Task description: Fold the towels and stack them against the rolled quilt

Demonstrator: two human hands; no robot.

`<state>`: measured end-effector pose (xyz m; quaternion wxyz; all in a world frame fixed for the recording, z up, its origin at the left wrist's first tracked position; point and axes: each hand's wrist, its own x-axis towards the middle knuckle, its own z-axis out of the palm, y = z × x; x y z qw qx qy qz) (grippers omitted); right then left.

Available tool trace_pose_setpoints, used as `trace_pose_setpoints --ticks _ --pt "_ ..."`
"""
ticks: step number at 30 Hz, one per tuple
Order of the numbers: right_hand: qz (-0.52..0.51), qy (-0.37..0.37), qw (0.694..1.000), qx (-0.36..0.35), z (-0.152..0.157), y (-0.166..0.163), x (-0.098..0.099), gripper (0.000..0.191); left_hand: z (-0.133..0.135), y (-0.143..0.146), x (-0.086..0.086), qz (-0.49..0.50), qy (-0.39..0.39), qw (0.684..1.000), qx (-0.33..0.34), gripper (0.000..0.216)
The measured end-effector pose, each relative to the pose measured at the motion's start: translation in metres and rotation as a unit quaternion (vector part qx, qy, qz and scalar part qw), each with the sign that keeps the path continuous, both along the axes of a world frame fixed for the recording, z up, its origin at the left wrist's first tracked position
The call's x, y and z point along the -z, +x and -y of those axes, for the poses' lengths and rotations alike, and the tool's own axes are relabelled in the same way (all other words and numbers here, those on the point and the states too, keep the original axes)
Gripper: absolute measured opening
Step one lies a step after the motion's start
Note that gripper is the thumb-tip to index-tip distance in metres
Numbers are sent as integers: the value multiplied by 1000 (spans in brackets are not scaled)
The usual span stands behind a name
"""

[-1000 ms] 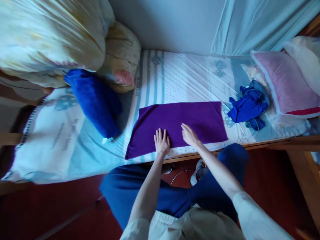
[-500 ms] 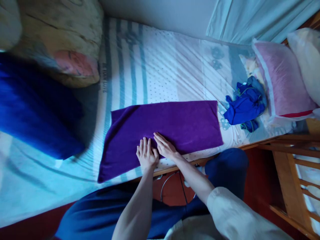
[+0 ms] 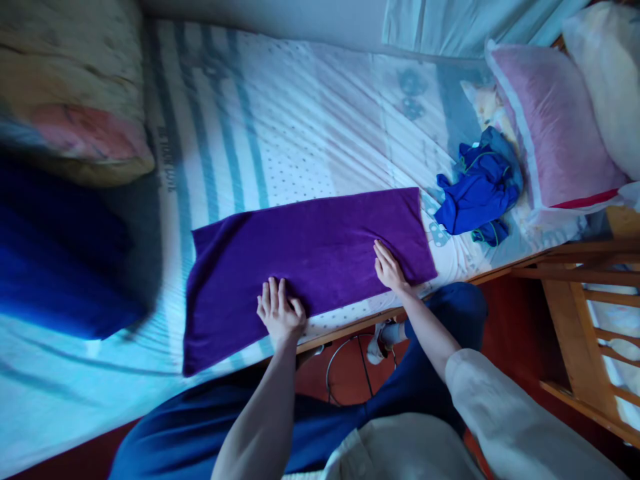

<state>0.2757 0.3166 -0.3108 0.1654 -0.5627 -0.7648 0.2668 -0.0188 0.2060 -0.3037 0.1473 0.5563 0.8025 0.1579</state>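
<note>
A folded purple towel lies flat across the near side of a bed with a striped and dotted sheet. My left hand rests flat on the towel's near edge, fingers together and stretched out. My right hand lies flat on the towel farther right, close to its right end, fingers extended. Neither hand holds anything.
A crumpled blue garment lies right of the towel, beside a pink pillow and a white pillow. A dark blue cushion and a patterned pillow are at the left. The wooden bed frame runs at the right.
My right hand has slid right along the towel, away from the left hand. The left hand stays on the near edge. The view has shifted toward the right.
</note>
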Motion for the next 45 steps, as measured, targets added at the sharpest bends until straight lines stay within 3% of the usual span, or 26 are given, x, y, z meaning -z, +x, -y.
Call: trace_pose_setpoints --ticks 14,23,26,29,33,36,40,45 --pt "172 10 979 114 -27 107 -16 57 0 -1 1 3 7 1000 -3 63" --pt "238 4 960 148 -38 118 -24 59 -2 -3 5 10 20 1000 -6 60" --pt "248 27 948 195 -34 94 -30 60 -2 -3 7 18 26 999 -4 61" --pt "230 62 942 236 -10 28 -30 61 -3 -4 8 23 34 999 -5 62" --pt "128 32 984 116 44 -98 -13 61 -4 -4 10 26 40 999 -8 61" --pt "69 28 994 86 73 -162 1 62 -4 -4 12 26 46 999 -8 60" --pt "81 48 991 92 81 -179 7 62 -4 -4 14 30 51 998 -7 62" --pt "126 -10 987 99 74 -176 -2 63 0 -6 18 47 53 997 -2 64"
